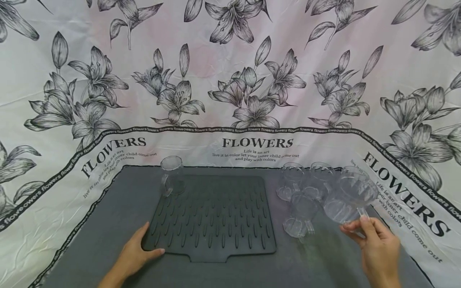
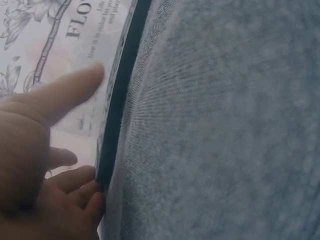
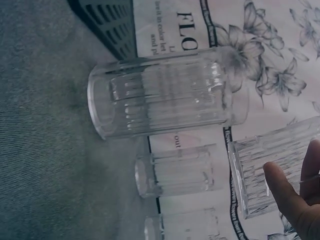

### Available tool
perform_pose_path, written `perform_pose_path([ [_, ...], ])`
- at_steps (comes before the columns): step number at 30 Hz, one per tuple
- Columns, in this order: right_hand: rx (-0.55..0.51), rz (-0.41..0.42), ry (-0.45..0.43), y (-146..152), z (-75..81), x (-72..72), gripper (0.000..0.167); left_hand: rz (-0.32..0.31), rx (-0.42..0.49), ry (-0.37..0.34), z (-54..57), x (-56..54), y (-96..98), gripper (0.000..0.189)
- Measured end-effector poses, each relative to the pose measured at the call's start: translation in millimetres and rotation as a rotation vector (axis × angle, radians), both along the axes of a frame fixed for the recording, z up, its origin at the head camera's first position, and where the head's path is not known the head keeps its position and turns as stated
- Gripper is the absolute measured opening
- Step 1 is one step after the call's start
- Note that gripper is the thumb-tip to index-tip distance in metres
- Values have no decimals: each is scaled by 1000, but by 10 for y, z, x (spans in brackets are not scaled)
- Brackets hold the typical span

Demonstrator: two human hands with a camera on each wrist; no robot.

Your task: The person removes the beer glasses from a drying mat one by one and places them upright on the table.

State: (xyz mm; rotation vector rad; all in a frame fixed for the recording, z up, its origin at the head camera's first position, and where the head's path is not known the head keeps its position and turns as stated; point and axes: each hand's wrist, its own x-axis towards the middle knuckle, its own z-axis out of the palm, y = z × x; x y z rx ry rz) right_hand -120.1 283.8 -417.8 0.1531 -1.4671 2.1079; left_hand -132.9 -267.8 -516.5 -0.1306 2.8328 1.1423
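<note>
My right hand [image 1: 379,246] pinches the handle of a clear, ribbed mug [image 1: 351,196] at the right side of the table. In the right wrist view this ribbed mug [image 3: 255,175] appears tilted beside the fingers, above the tabletop. Three more clear mugs stand just left of it, the nearest mug [image 1: 302,216] in front of the other two. My left hand [image 1: 131,252] is at the near left corner of a dark ridged mat [image 1: 216,216], thumb along the front edge and fingers extended by the side. One clear mug [image 1: 173,176] stands on the mat's far left corner.
A grey cloth covers the table [image 1: 108,216]. Behind and around it hangs a white curtain [image 1: 252,148] with flower prints and lettering. Grey knitted fabric [image 2: 215,125] fills much of the left wrist view.
</note>
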Motion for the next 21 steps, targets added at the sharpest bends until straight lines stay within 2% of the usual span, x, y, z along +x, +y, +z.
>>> perform_pose_path([
  [7, 9, -16, -55, 63, -167, -44, 29, -20, -32, 35, -20, 3, 13, 111],
  [15, 33, 29, -33, 257, -615, -215, 28, 6, -56, 6, -12, -16, 22, 112],
  [18, 23, 17, -64, 259, -677, -227, 28, 12, -55, 3, -19, -19, 24, 112],
  [21, 4, 0, -113, 204, -651, -191, 30, 16, -53, -3, -35, -13, 19, 112],
])
